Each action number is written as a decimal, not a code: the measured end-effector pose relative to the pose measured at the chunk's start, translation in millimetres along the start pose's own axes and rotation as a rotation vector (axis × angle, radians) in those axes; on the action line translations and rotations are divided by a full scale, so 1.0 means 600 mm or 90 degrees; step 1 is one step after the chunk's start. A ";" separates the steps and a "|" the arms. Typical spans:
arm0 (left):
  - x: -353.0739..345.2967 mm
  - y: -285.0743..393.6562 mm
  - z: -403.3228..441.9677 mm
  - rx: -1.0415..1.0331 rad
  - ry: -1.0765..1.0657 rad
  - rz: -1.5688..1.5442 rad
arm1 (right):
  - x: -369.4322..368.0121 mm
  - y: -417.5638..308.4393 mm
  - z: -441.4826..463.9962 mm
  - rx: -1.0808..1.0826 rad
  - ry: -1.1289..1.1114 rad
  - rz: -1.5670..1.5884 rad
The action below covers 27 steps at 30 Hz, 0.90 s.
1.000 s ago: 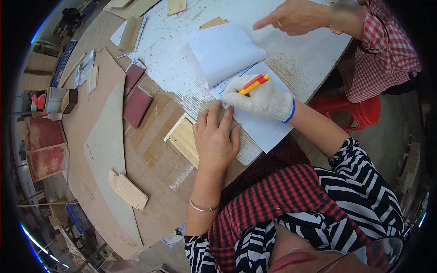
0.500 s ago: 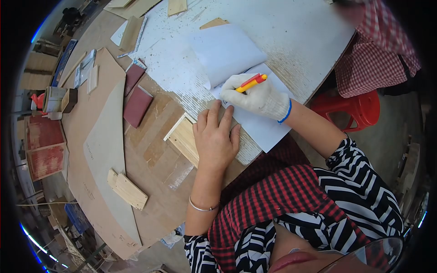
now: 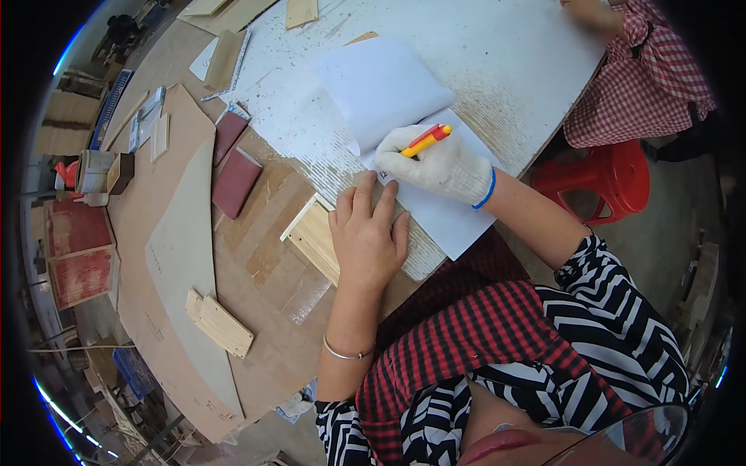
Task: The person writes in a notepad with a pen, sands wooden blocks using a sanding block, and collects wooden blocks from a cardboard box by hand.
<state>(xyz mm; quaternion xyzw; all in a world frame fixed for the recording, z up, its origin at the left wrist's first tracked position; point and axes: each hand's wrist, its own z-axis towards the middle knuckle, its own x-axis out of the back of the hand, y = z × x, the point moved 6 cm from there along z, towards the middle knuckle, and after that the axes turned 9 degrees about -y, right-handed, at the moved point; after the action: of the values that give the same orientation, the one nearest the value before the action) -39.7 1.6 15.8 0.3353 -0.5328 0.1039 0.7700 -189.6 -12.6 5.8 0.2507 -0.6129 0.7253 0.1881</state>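
Red stool (image 3: pixel 628 185), two maroon pieces (image 3: pixel 237 184)

A soft, matt knitted-cloth glove (image 3: pixel 454 172) meets the glossy plastic of a red-and-yellow pen (image 3: pixel 427 141) over smooth, matt white paper (image 3: pixel 458 213). Pale wood with a smooth, visibly grained face forms the drilled panel (image 3: pixel 317 242), while the white tabletop (image 3: pixel 513 58) looks rough and ridged where its coating gives way to brown. Matt maroon covers wrap the booklets (image 3: pixel 237 184); shiny metal rings the bangle (image 3: pixel 342 356). Woven checked cloth makes up the red-and-black apron (image 3: pixel 466 334), and glossy red plastic the stool (image 3: pixel 631 182). Scuffed, patchy red covers a box (image 3: pixel 78 276).
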 end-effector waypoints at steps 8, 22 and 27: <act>-0.004 0.001 -0.001 -0.003 -0.001 0.006 | 0.008 -0.011 -0.004 0.179 0.052 -0.151; -0.001 0.031 0.031 0.006 -0.053 0.074 | 0.079 0.035 -0.038 -0.090 0.042 0.132; -0.010 0.026 0.042 -0.026 0.031 0.043 | 0.082 0.026 -0.037 0.001 0.061 0.051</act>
<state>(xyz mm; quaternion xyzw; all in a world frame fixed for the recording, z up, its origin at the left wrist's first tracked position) -69.1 -1.2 21.9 0.2989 -0.5266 0.1273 0.7856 -240.8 4.6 20.0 0.1912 -0.6123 0.7437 0.1882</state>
